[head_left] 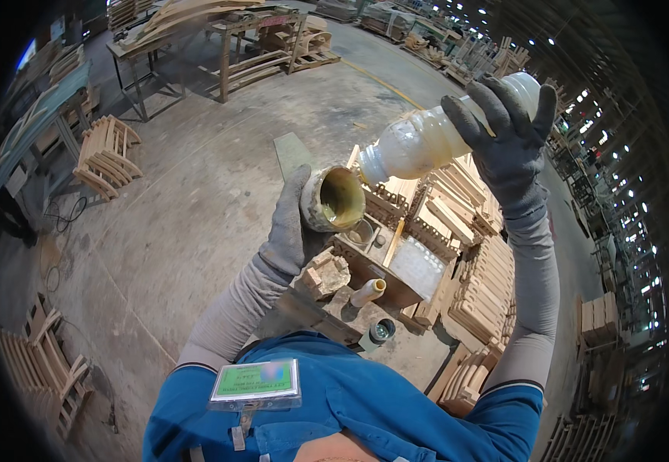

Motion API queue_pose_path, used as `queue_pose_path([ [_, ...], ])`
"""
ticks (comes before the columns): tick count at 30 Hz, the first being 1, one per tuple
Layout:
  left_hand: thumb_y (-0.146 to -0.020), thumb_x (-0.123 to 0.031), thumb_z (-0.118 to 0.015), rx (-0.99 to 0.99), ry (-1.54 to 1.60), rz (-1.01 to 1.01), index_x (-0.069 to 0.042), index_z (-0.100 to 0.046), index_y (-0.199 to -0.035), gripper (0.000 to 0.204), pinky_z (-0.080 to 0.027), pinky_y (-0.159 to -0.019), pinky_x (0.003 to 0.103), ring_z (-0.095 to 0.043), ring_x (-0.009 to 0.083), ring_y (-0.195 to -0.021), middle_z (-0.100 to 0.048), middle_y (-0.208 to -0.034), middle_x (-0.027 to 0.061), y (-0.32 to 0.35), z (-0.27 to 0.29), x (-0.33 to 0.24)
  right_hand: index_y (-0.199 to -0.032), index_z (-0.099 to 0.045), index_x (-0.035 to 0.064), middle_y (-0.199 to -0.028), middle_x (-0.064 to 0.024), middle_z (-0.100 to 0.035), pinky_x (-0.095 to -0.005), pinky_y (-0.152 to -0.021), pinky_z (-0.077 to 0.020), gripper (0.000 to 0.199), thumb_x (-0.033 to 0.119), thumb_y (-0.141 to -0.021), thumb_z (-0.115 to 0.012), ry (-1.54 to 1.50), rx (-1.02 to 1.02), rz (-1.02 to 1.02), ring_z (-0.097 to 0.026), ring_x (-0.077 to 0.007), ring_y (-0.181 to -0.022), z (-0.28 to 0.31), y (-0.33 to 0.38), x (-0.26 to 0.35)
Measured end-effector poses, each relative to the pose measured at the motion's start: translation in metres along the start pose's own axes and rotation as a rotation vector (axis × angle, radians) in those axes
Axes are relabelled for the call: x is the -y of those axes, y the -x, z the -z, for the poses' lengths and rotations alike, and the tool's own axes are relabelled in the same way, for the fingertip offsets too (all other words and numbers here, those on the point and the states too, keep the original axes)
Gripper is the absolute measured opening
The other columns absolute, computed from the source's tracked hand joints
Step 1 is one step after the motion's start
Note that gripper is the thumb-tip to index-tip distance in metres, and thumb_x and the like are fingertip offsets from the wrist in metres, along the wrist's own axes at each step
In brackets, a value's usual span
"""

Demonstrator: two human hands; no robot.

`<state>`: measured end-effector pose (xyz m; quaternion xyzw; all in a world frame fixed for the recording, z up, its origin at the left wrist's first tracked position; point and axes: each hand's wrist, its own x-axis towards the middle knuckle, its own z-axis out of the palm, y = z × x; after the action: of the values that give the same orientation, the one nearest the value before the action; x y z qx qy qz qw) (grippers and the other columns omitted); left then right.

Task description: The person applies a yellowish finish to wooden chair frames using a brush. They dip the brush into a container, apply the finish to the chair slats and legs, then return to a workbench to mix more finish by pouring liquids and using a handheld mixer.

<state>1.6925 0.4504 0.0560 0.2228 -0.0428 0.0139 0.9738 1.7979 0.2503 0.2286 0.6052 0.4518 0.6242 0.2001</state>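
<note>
My left hand [288,219], in a grey glove, is closed around a round, crusted cup [333,200] with a yellowish inside. Its mouth faces up and toward me. In my gloved right hand [500,135] is a translucent plastic bottle [419,142], raised and tilted so its neck points down to the left. The bottle's mouth is close to the cup's rim; whether they touch I cannot tell. Some pale yellowish matter shows inside the bottle. I cannot make out any stream between bottle and cup.
Below my hands stand a small bottle [369,292], an open can [378,333] and a crusted block [325,275]. Stacked wooden parts [484,289] lie to the right, beside a box with a clear plastic bag [417,267]. Wooden frames [107,154] and a workbench [261,58] stand farther off.
</note>
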Motion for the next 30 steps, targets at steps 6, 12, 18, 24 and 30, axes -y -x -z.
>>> queue_pose_path([
  [6,-0.092,-0.045,-0.042,0.012,-0.004,0.001,-0.002,-0.05,-0.119,0.051,-0.052,-0.085,0.039,-0.06,0.0232,-0.098,-0.057,-0.109,0.0133,0.0,0.003,0.0,-0.108,-0.06,0.0406,-0.111,0.0074,-0.053,-0.0517,-0.113,-0.0136,0.047,0.017,-0.069,-0.07,-0.037,-0.013,-0.063,-0.053,-0.0117,-0.108,0.003,0.002,0.005],
  [12,-0.094,-0.045,-0.04,0.064,0.028,-0.005,-0.003,-0.05,-0.121,0.051,-0.049,-0.091,0.039,-0.057,0.0238,-0.105,-0.056,-0.114,0.0135,0.007,0.001,0.002,-0.109,-0.061,0.0383,-0.11,0.0065,-0.053,-0.0483,-0.114,-0.0127,0.049,0.018,-0.066,-0.075,-0.081,0.007,-0.137,-0.052,-0.0128,-0.11,0.012,0.011,0.013],
  [18,-0.092,-0.049,-0.041,0.046,0.002,0.006,-0.003,-0.049,-0.123,0.056,-0.045,-0.096,0.04,-0.055,0.0249,-0.109,-0.055,-0.118,0.0147,0.012,-0.002,0.006,-0.11,-0.062,0.0352,-0.112,0.006,-0.054,-0.0479,-0.114,-0.014,0.049,0.018,-0.065,-0.076,-0.159,-0.007,-0.176,-0.052,-0.0144,-0.112,0.017,0.016,0.016],
  [24,-0.095,-0.043,-0.041,0.092,0.11,0.007,-0.003,-0.05,-0.121,0.049,-0.047,-0.093,0.036,-0.056,0.021,-0.106,-0.057,-0.114,0.0121,0.014,0.002,0.006,-0.109,-0.063,0.0333,-0.112,0.0054,-0.055,-0.0476,-0.114,-0.0141,0.051,0.015,-0.063,-0.076,-0.188,-0.026,-0.196,-0.052,-0.0158,-0.112,0.018,0.02,0.017],
  [30,-0.091,-0.049,-0.043,0.041,-0.011,-0.015,-0.004,-0.048,-0.123,0.055,-0.046,-0.095,0.038,-0.056,0.0239,-0.107,-0.056,-0.115,0.0138,0.016,0.004,0.006,-0.109,-0.062,0.034,-0.112,0.0058,-0.055,-0.0479,-0.114,-0.0149,0.052,0.016,-0.063,-0.077,-0.166,-0.011,-0.208,-0.052,-0.0166,-0.111,0.021,0.021,0.015],
])
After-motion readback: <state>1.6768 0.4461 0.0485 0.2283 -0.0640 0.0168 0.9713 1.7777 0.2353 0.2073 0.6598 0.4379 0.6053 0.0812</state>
